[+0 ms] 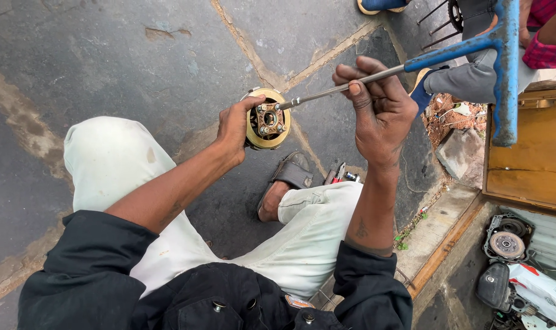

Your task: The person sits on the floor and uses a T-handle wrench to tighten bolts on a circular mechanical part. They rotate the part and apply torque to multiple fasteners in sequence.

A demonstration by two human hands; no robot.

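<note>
Head view shows the left hand (234,129) closed around the edge of a round yellow part (267,119), keeping it up off the stone floor (107,55) and steady. Just right of that grip, the right hand (379,104) pinches the thin shaft of a blue T-handle wrench (501,67), guiding its tip onto a bolt on the part's face.

One white plastic bag (544,287) with red markings is lying crumpled at the bottom-right corner, beside dark machine parts (505,244). One small orange patch label (298,302) is showing on the dark jacket (229,299). No signs, no screens.
</note>
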